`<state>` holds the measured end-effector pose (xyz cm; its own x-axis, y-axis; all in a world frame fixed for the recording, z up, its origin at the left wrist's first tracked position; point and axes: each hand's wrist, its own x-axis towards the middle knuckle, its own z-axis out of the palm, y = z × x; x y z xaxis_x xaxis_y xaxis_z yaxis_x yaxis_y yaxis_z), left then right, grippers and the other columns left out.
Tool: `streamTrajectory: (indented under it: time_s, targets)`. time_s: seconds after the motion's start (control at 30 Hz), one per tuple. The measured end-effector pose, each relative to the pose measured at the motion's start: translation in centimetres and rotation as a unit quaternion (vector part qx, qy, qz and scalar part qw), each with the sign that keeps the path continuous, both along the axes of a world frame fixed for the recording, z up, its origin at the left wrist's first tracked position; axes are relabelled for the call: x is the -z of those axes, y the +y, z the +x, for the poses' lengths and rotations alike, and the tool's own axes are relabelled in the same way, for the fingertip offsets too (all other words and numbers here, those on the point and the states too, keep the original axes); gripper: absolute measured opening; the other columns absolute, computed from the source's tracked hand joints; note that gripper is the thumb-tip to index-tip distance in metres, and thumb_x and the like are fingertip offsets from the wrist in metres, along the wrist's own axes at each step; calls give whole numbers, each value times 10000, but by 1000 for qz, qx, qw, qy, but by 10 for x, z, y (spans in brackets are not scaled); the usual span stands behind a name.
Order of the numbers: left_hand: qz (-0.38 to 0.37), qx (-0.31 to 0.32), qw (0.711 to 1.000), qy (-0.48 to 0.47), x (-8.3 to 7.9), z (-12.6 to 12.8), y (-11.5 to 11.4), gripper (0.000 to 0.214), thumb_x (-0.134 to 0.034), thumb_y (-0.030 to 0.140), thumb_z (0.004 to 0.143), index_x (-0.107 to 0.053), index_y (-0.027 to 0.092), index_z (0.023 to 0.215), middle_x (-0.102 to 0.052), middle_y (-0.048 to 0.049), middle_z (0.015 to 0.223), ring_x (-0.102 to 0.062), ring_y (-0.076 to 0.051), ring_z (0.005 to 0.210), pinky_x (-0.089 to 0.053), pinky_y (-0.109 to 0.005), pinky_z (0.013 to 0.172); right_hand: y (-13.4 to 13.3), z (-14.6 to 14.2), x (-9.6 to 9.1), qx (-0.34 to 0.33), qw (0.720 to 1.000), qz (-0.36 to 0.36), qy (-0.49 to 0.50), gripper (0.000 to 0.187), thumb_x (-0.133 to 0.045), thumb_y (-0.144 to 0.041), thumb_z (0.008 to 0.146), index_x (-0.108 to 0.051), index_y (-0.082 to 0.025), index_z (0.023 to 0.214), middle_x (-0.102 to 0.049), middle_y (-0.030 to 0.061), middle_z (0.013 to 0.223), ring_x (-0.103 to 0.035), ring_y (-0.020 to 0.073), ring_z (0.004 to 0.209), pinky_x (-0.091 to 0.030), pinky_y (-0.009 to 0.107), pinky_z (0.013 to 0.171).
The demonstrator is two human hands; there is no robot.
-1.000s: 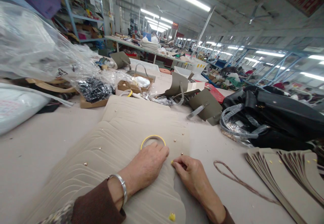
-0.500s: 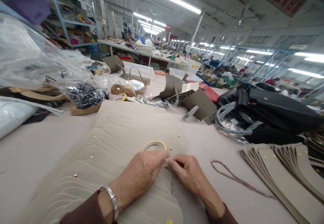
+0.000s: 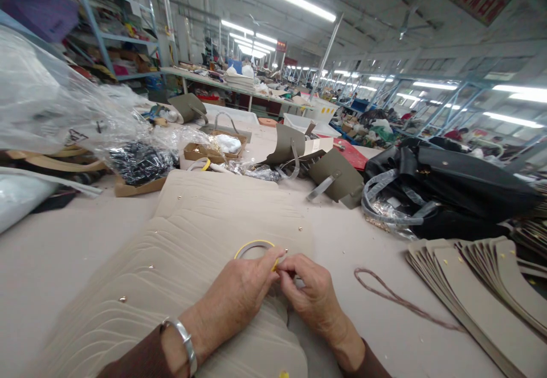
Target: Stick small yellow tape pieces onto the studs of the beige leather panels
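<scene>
Two bare hands meet at the edge of a fanned stack of beige panels (image 3: 183, 235) lying on the table (image 3: 72, 252), working close by a yellow tape ring (image 3: 252, 247). The left hand (image 3: 237, 295), half curled, rests on the stack; the right hand (image 3: 310, 295) pinches inward against it, its grip on something too small and hidden to tell.

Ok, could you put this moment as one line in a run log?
left hand: resting on beige panel stack | right hand: pinching small yellow piece | nearby: yellow ring
</scene>
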<state>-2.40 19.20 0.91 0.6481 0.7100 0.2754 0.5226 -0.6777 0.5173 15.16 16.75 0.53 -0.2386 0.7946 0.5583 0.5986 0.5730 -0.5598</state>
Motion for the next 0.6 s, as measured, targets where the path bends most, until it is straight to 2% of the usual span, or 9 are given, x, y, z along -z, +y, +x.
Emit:
streamTrajectory:
  time_s: [0.17, 0.27, 0.33, 0.4, 0.47, 0.53, 0.6]
  targets:
    - [-39, -27, 999, -2, -6, 1, -1, 103, -402, 165, 953, -479, 223, 989, -644, 16, 794, -638, -177, 708, -417, -270, 579, -1, -3, 2, 43, 998, 44, -8, 167, -500, -63, 786, -625, -166, 746, -625, 20, 638, -560, 125, 549, -447, 223, 542]
    - [-40, -47, 998, -13, -8, 2, -1, 117, -403, 158, 949, -478, 219, 882, -615, 19, 750, -606, -164, 673, -378, -263, 566, -3, -5, 0, 63, 998, 4, 20, 155, -520, -80, 771, -640, -164, 723, -629, 14, 627, -569, 121, 541, -450, 219, 545]
    - [-18, -53, 998, -19, -7, 3, -1, 153, -402, 140, 937, -472, 214, 822, -590, 16, 715, -578, -158, 641, -358, -261, 553, -4, -9, -2, 79, 993, -62, 62, 128, -548, -119, 767, -648, -162, 700, -629, 9, 607, -570, 118, 522, -447, 216, 528]
    - [25, -52, 998, -31, -5, 4, -2, 177, -394, 125, 925, -465, 211, 788, -560, 17, 677, -543, -152, 596, -340, -263, 534, -3, -12, -3, 96, 972, -166, 137, 116, -583, -190, 771, -645, -158, 679, -614, -3, 545, -554, 115, 468, -427, 208, 471]
    - [76, -34, 995, -53, -4, 5, -3, 196, -370, 118, 927, -467, 209, 783, -541, 19, 656, -516, -146, 568, -333, -262, 525, 1, -12, -5, 114, 928, -267, 233, 155, -623, -277, 760, -629, -157, 661, -591, -19, 484, -536, 113, 412, -415, 203, 420]
    - [111, -16, 991, -69, -4, 5, -5, 210, -344, 114, 938, -478, 205, 804, -542, 18, 661, -515, -140, 572, -345, -257, 533, 6, -5, -6, 130, 885, -324, 309, 216, -675, -352, 717, -620, -154, 649, -582, -25, 458, -529, 114, 383, -435, 211, 402]
    - [118, -26, 992, -42, -4, 6, -5, 206, -346, 121, 949, -489, 199, 823, -556, 14, 682, -528, -143, 599, -363, -255, 548, 12, 7, -7, 145, 864, -347, 336, 275, -730, -401, 661, -638, -143, 656, -598, -17, 476, -542, 116, 392, -467, 223, 413]
